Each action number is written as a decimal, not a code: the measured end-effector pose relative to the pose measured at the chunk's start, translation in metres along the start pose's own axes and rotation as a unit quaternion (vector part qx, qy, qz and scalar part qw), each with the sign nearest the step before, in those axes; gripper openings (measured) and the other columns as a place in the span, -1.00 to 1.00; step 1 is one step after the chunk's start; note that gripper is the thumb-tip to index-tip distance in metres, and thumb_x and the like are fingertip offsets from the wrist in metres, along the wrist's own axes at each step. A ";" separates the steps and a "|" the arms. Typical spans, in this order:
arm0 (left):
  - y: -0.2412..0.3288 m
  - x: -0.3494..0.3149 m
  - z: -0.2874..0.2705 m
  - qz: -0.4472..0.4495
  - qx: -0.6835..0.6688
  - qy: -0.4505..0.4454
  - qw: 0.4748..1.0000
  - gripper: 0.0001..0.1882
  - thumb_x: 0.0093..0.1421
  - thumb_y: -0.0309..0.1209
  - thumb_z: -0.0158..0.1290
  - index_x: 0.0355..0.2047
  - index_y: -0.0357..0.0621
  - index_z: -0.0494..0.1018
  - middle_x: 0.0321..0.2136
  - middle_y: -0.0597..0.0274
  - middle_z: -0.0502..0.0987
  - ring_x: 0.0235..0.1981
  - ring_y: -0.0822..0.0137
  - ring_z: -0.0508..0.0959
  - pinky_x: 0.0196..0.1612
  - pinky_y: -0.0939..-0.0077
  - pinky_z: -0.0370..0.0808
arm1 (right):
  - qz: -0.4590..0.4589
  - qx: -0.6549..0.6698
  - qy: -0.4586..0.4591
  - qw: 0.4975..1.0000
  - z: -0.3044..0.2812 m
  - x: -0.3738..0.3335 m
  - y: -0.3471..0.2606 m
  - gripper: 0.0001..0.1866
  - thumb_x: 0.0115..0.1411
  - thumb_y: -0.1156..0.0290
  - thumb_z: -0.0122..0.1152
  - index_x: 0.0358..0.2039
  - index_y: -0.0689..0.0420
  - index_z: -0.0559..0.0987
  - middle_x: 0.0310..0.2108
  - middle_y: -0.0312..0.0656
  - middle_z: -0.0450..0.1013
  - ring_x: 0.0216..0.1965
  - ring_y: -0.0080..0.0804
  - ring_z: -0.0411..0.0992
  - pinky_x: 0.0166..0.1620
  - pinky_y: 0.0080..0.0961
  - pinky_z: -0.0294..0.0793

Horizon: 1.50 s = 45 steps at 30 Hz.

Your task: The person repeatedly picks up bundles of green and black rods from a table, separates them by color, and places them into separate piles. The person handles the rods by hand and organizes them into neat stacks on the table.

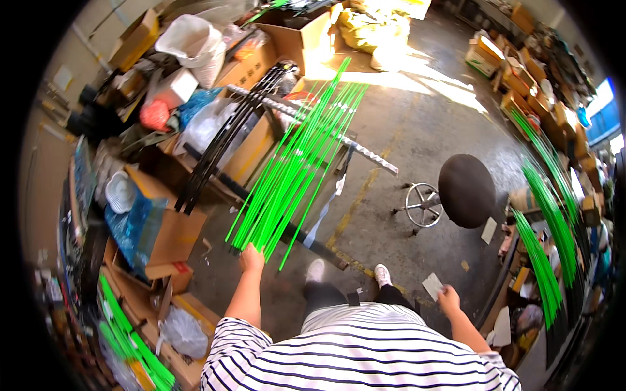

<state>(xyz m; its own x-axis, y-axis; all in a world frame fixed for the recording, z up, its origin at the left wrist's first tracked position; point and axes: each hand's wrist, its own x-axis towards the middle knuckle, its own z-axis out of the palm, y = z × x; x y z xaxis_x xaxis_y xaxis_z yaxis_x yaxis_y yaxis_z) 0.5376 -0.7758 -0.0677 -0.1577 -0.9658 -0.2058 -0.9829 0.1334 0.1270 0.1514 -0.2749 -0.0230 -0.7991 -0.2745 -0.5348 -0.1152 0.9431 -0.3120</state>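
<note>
Long thin bright green rods (285, 173) lie side by side, slanting away from me across two rails. My left hand (252, 259) is closed around the near ends of some of them; its fingers hide how many. Off to the right, my right hand (448, 300) hangs low with fingers pinched at the edge of a small pale card-like piece (432, 285). The rods rest on a white-wrapped rail (368, 154) at the far side and a dark rail (319, 249) nearer me. Black rods (218, 146) lie on the rails to their left.
A round dark stool (466, 190) on a wheeled base stands to the right. More green rods (548, 215) are stacked along the right side, others (134, 342) at lower left. Cardboard boxes (176, 231) and bags crowd the left. A yellow sack (372, 29) sits at the back.
</note>
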 end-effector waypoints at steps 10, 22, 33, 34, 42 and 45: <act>-0.056 0.084 0.051 -0.016 0.006 -0.091 0.996 -0.55 -0.05 -0.12 0.22 -0.33 -0.23 0.40 -0.28 -0.08 0.48 -0.22 -0.05 0.49 -0.22 0.12 0.46 | 0.304 0.050 -0.007 0.951 0.020 -0.286 0.010 -0.78 -0.01 0.37 0.20 -0.42 0.28 0.56 -0.57 -0.07 0.51 -0.56 -0.34 0.51 -0.42 -0.44 0.49; 0.081 0.023 0.013 0.220 0.071 0.050 0.972 -0.45 -0.05 -0.35 0.21 -0.07 -0.20 0.24 -0.12 -0.06 0.28 -0.04 0.00 0.31 -0.04 0.21 0.34 | 0.144 0.593 0.162 0.776 0.039 -0.292 0.043 -0.71 0.21 0.34 0.05 -0.17 0.30 0.46 -0.39 -0.17 0.48 -0.38 -0.50 0.45 -0.28 -0.58 0.43; 0.331 -0.327 0.043 0.784 0.019 -0.120 0.609 -0.45 -0.14 -0.38 0.22 -0.09 -0.19 0.33 0.02 -0.12 0.21 0.09 -0.04 0.20 0.12 0.19 0.17 | 0.281 0.659 0.326 0.618 0.116 -0.374 0.215 -0.79 0.19 0.36 0.06 -0.31 0.25 0.51 -0.46 -0.18 0.49 -0.47 -0.53 0.46 -0.39 -0.63 0.44; 0.347 -0.349 0.038 0.804 0.027 -0.117 0.582 -0.44 -0.14 -0.37 0.22 -0.08 -0.19 0.33 0.02 -0.12 0.21 0.09 -0.04 0.20 0.13 0.19 0.16 | 0.293 0.670 0.332 0.595 0.122 -0.375 0.225 -0.80 0.19 0.36 0.06 -0.32 0.25 0.51 -0.47 -0.19 0.49 -0.48 -0.53 0.46 -0.41 -0.64 0.43; 0.469 -0.407 0.066 0.821 0.112 -0.090 0.552 -0.34 -0.11 -0.37 0.20 0.01 -0.33 0.24 0.04 -0.17 0.21 0.10 -0.05 0.21 0.14 0.19 0.15 | 0.221 0.703 0.357 0.574 0.067 -0.301 0.277 -0.81 0.18 0.39 0.08 -0.32 0.27 0.51 -0.47 -0.18 0.49 -0.48 -0.53 0.46 -0.38 -0.64 0.44; 0.552 -0.447 0.098 0.838 0.070 -0.086 0.534 -0.27 -0.10 -0.38 0.19 0.06 -0.40 0.17 0.06 -0.21 0.19 0.11 -0.07 0.21 0.16 0.19 0.14 | 0.241 0.702 0.363 0.563 0.053 -0.281 0.305 -0.82 0.17 0.41 0.09 -0.32 0.28 0.51 -0.48 -0.18 0.49 -0.49 -0.52 0.46 -0.39 -0.63 0.46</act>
<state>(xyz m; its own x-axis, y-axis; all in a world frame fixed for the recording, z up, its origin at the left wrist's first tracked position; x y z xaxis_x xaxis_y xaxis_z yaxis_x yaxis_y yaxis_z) 0.0565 -0.2487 -0.0009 -0.8222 0.5692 -0.0054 0.5566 0.8059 0.2016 0.3723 0.0796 -0.0089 -0.6274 0.5803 -0.5193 0.3906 -0.3425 -0.8545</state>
